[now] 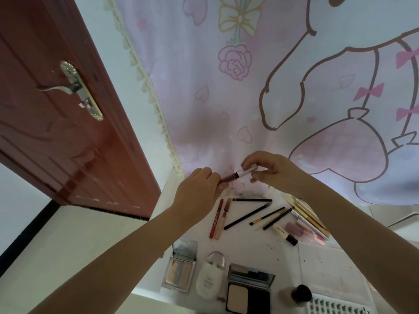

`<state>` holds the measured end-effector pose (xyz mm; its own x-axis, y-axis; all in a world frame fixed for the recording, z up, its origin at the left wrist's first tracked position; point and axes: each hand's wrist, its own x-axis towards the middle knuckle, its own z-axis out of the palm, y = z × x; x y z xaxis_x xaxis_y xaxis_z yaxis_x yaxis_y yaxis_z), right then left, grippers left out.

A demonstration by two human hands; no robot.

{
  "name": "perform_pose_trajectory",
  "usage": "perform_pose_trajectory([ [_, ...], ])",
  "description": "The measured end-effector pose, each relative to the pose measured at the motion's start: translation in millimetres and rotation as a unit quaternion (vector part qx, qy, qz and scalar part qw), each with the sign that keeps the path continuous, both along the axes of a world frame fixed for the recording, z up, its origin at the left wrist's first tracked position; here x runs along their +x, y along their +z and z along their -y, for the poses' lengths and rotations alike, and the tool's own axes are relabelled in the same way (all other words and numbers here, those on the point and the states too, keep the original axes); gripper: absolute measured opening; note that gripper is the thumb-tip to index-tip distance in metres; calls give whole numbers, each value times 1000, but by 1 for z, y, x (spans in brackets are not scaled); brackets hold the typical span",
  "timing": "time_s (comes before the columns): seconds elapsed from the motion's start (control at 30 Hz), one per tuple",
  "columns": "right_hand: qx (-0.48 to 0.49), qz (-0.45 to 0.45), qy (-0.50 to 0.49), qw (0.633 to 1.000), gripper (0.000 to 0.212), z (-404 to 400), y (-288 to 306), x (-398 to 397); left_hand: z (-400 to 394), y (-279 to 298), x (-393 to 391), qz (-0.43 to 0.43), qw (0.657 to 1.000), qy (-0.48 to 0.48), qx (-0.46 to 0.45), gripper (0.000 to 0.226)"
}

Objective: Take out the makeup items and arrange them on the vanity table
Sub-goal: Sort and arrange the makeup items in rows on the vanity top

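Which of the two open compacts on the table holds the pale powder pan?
The black compact, nearest the camera beside the white bottle. The silver compact, left of that bottle, holds striped shades instead.

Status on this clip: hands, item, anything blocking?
Both hands on lip gloss: left hand on tube, right hand on cap. Held above table. Nothing blocking.

Single head-worn wide-angle view, looking forward and down.

Camera sits close above the white vanity table (249, 248), facing the far wall with its cartoon curtain (226, 87); a red door (56, 109) fills the left. Both forearms enter from the near edge. Strong wide-angle bending at the borders. No second view.
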<state>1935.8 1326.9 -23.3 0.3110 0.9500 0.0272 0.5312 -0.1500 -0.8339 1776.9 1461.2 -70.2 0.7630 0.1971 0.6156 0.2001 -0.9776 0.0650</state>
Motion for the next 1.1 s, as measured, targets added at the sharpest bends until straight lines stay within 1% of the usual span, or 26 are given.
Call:
perform_pose_trajectory([
  [0.03,9,-23,18,1000,35,1,-2,2,-1,0,0,2,1000,-1,1,39],
  [0.07,-2,-36,19,999,36,1,-2,1,-2,-1,0,2,1000,-6,2,38],
  [0.1,-16,-44,9,999,27,-1,-3,1,-2,-2,1,2,1000,-11,5,37],
  [0.13,-42,-42,-5,998,11,-2,-2,-1,-2,-2,1,0,1000,-15,8,36],
  [0.17,-70,-22,-16,997,13,-4,-1,-2,-2,-1,2,-4,1000,-15,14,35],
  [0.2,-93,12,-21,995,21,-4,1,-3,-2,-2,2,-7,1000,-15,20,34],
  [0.27,-60,47,-19,997,20,-2,1,-3,-2,-3,3,-9,1000,-13,24,33],
  [0.33,-6,44,-4,999,31,0,-2,0,-4,-4,3,-7,1000,-1,25,34],
  [0.37,-1,33,6,999,35,0,-4,3,-5,-4,4,-6,999,6,31,34],
  [0.4,-15,18,12,1000,36,0,-3,2,-5,-4,4,-4,999,12,38,34],
  [0.43,-35,-3,13,999,29,-1,-3,1,-5,-4,5,-3,999,14,44,34],
  [0.47,-59,-14,7,998,13,-2,-3,0,-4,-4,5,-3,999,14,49,34],
  [0.5,-84,-2,2,996,7,-2,-3,-1,-4,-4,5,-5,998,13,55,34],
  [0.53,-95,24,-6,995,18,-2,-3,-2,-3,-4,6,-8,998,11,60,34],
  [0.6,-70,55,-17,996,17,-1,-5,-1,-3,-5,6,-12,998,12,59,34],
  [0.67,-16,40,-7,999,29,0,-9,1,-4,-6,7,-8,999,19,48,33],
  [0.73,-20,-7,5,1000,36,0,-11,3,-6,-7,8,-10,999,22,49,34],
  [0.77,-35,-29,5,999,29,-1,-12,2,-5,-7,8,-11,998,21,50,34],
  [0.8,-51,-37,0,998,12,-2,-12,1,-5,-7,8,-11,998,17,51,34],
  [0.83,-68,-23,-7,997,10,-3,-12,1,-4,-7,8,-12,998,13,53,34],
  [0.87,-77,4,-17,997,23,-4,-11,0,-4,-7,8,-14,998,11,56,34],
  [0.93,-45,43,-20,998,26,-3,-11,0,-4,-8,8,-17,998,13,54,34],
  [0.97,-21,47,-9,999,33,-2,-12,2,-5,-9,8,-17,999,16,48,34],
  [1.03,-5,11,16,1000,51,-1,-15,4,-7,-11,8,-20,999,19,40,35],
  [1.07,-18,-19,22,999,51,-1,-16,3,-8,-12,8,-24,999,18,39,35],
  [1.1,-31,-39,13,999,42,-2,-18,3,-8,-13,8,-26,999,15,40,35],
])
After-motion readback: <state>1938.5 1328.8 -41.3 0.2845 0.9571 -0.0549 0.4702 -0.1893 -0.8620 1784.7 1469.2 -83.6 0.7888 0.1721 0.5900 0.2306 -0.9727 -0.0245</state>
